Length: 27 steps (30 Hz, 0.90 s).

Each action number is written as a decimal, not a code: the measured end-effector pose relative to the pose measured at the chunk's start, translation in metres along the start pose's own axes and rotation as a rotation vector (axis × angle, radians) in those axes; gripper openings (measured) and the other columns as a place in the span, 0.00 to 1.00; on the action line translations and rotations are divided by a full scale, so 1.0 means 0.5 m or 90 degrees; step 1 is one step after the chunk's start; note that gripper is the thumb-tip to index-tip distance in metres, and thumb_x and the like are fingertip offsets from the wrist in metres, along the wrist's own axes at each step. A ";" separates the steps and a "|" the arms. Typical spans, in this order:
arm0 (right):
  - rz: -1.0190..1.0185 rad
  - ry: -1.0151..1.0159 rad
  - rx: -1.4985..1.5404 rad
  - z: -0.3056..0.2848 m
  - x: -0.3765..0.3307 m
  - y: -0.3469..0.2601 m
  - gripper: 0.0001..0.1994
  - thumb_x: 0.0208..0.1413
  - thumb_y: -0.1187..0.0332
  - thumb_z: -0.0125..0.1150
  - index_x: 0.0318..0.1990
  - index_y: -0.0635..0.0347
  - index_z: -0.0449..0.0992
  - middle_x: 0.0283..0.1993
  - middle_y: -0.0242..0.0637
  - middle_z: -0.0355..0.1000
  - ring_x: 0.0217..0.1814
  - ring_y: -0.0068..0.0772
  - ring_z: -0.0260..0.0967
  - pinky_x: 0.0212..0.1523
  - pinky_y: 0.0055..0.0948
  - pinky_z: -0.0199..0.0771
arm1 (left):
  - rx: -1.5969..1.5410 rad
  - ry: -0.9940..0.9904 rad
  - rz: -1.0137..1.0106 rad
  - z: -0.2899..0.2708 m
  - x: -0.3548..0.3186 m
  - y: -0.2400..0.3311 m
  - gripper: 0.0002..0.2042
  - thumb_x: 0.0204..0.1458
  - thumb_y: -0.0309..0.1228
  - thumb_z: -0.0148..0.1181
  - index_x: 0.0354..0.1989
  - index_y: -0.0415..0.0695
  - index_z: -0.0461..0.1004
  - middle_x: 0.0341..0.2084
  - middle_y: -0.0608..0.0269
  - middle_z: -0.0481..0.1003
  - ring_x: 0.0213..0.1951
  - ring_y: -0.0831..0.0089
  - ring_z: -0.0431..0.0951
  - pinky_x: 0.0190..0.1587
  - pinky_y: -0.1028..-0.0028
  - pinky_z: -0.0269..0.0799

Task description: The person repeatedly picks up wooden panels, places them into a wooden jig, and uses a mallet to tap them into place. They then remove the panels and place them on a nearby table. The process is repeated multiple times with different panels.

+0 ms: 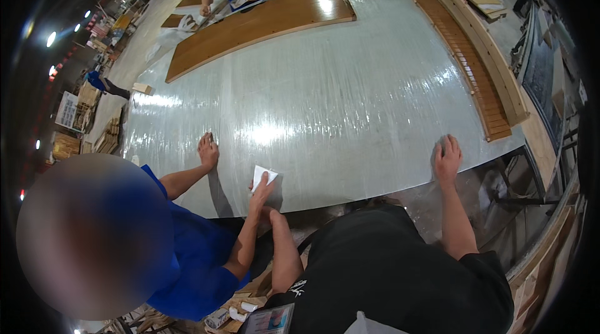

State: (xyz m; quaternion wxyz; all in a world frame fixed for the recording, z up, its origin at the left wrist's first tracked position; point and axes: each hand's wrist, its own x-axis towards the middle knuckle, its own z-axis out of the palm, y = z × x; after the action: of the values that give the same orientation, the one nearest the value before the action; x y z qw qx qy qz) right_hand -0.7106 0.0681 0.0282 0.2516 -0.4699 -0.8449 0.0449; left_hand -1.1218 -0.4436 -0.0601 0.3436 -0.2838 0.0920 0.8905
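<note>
Large desk (350, 84), wrapped in glossy clear plastic film, strong glare at centre. Long curved brown wood panel (262, 24) flat on far left part of desk. Slatted wooden frame (475, 65) along right edge of desk, running from far end toward near right corner.

Co-worker in blue shirt (194, 259) at near left, face blurred; one hand (208, 151) flat on film, other hand (262, 191) holding small white folded paper (262, 176) at near edge of desk. Two more people in blue at far end of desk.

Right hand (447, 159): fingers spread, palm down, pressed flat on film near right front corner of desk; grip released, nothing grasped.

Left hand (275, 216): just below near edge of desk, touching co-worker's paper-holding hand at the wrist; fingers hidden behind that hand. Grip state: cannot tell.

White paper just beside left hand, well apart from right hand. Small white rolls (240, 310) on floor clutter below.
</note>
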 end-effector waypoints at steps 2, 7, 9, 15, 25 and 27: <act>0.004 0.007 0.004 -0.001 0.000 -0.002 0.20 0.64 0.62 0.59 0.61 0.60 0.73 0.67 0.41 0.68 0.72 0.45 0.60 0.70 0.47 0.56 | -0.026 0.000 -0.003 -0.001 -0.002 0.004 0.21 0.66 0.42 0.49 0.60 0.40 0.66 0.45 0.56 0.69 0.46 0.62 0.69 0.45 0.64 0.65; 0.014 0.015 0.004 -0.005 -0.003 -0.008 0.20 0.64 0.61 0.59 0.61 0.59 0.73 0.67 0.41 0.67 0.72 0.45 0.60 0.70 0.48 0.55 | -0.068 -0.008 -0.007 -0.009 0.002 0.002 0.21 0.66 0.42 0.49 0.60 0.41 0.66 0.44 0.58 0.69 0.44 0.63 0.69 0.43 0.65 0.65; 0.007 0.009 -0.003 -0.006 -0.002 -0.005 0.20 0.64 0.61 0.59 0.61 0.60 0.73 0.68 0.41 0.67 0.72 0.45 0.60 0.70 0.48 0.55 | -0.077 -0.012 -0.008 -0.011 -0.001 0.006 0.21 0.66 0.43 0.49 0.60 0.41 0.66 0.43 0.58 0.69 0.44 0.64 0.69 0.42 0.66 0.65; -0.002 0.012 -0.002 0.000 -0.002 0.000 0.20 0.64 0.61 0.59 0.60 0.60 0.73 0.67 0.42 0.68 0.72 0.46 0.60 0.70 0.48 0.56 | -0.083 -0.011 -0.018 -0.007 0.005 0.005 0.21 0.66 0.43 0.49 0.59 0.42 0.66 0.41 0.60 0.69 0.42 0.66 0.69 0.40 0.67 0.66; 0.021 0.014 0.008 0.000 -0.003 -0.001 0.29 0.64 0.62 0.59 0.70 0.60 0.62 0.67 0.45 0.68 0.71 0.48 0.61 0.70 0.48 0.56 | -0.107 0.004 -0.059 -0.001 0.014 0.015 0.20 0.67 0.44 0.49 0.59 0.43 0.67 0.38 0.63 0.69 0.38 0.69 0.70 0.36 0.69 0.66; 0.057 0.024 0.078 -0.008 -0.005 -0.018 0.34 0.63 0.64 0.60 0.74 0.61 0.54 0.66 0.47 0.68 0.70 0.49 0.62 0.69 0.48 0.56 | -0.120 -0.002 -0.072 -0.001 0.017 0.020 0.20 0.67 0.45 0.49 0.59 0.43 0.67 0.37 0.63 0.69 0.38 0.70 0.70 0.35 0.70 0.66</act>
State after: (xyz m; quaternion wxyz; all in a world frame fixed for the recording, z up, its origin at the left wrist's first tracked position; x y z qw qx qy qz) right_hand -0.7145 0.0605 0.0336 0.2933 -0.4919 -0.8138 0.0992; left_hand -1.1333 -0.4463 -0.0657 0.3650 -0.3181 -0.0088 0.8749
